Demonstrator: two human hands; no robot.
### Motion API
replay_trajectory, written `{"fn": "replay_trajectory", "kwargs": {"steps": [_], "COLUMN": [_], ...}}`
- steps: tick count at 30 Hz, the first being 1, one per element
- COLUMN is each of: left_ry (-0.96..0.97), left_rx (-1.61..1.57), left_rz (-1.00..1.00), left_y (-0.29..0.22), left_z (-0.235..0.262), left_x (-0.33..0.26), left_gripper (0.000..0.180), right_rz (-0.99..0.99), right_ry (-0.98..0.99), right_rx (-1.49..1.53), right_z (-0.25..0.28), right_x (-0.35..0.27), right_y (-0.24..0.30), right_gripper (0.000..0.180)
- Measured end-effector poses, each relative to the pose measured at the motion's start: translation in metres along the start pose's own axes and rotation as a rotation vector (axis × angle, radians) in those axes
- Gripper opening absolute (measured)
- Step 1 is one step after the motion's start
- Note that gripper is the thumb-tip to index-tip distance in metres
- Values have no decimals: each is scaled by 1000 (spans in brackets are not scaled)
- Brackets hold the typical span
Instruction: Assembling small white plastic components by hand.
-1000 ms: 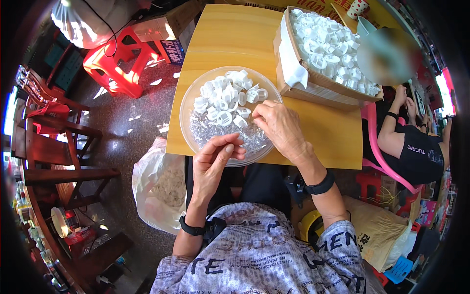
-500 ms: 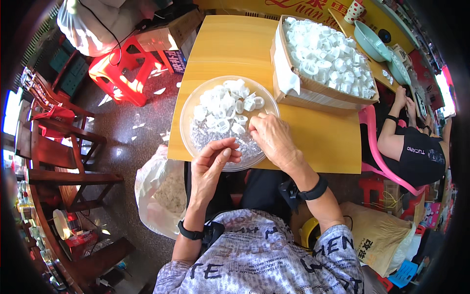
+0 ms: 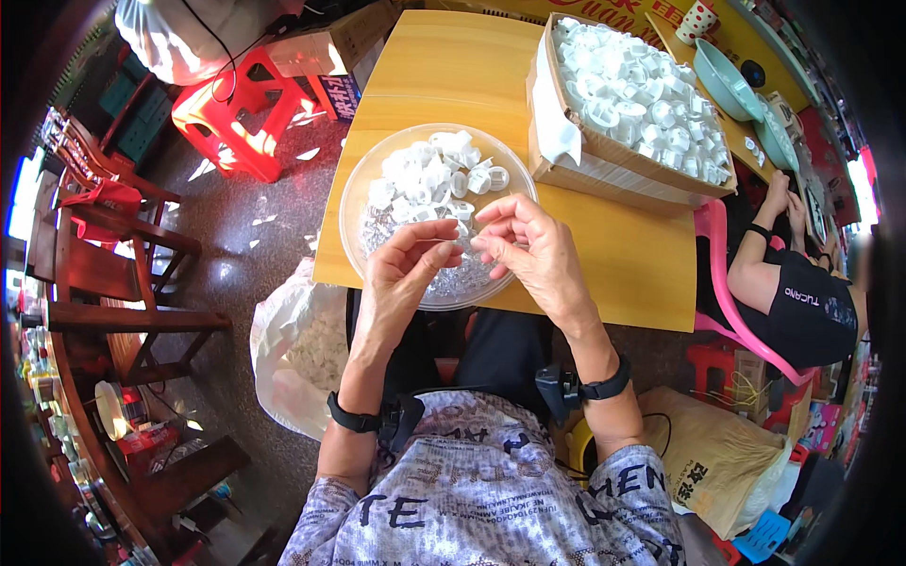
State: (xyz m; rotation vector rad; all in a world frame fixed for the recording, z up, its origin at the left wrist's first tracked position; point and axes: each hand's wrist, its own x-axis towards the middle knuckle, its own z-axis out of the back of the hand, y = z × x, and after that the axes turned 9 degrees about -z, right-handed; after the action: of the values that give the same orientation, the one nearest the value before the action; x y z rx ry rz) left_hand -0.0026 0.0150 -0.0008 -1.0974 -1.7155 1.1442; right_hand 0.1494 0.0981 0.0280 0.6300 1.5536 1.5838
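Note:
A round clear plastic tub (image 3: 351,189) rests at the table's near left corner. White plastic caps (image 3: 429,174) are heaped in its far part, and small clear pieces (image 3: 376,222) lie nearer to me. Above the tub's near half, my left hand (image 3: 408,269) has its thumb and fingertips pinched together. My right hand (image 3: 533,255) faces it a short gap away, thumb against fingers in a pinch too. Whatever either pinch holds is too small or too hidden to name.
A cardboard box (image 3: 604,174) full of white plastic parts stands right of the tub on the wooden table (image 3: 604,274). Beyond are pale green basins (image 3: 727,80). Another person (image 3: 802,292) sits at the right by a pink chair (image 3: 722,274). A white sack (image 3: 297,358) stands below left.
My right hand has lifted from the tub's pieces and come round to face my left hand, its fingers now pinched. The left hand stays pinched; the view has shifted slightly.

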Motion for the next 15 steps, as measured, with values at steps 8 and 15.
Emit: {"fn": "replay_trajectory", "kwargs": {"steps": [8,15], "left_ry": [101,55], "left_rx": [-10,-62], "left_rz": [110,58], "left_y": [-5,-1], "left_z": [-1,-4], "left_x": [-3,-5], "left_gripper": [19,14], "right_rz": [-59,-95], "right_ry": [101,195], "right_rx": [124,263], "right_z": [3,7], "right_x": [-8,-8], "right_y": [3,-7], "right_gripper": [19,19]}}
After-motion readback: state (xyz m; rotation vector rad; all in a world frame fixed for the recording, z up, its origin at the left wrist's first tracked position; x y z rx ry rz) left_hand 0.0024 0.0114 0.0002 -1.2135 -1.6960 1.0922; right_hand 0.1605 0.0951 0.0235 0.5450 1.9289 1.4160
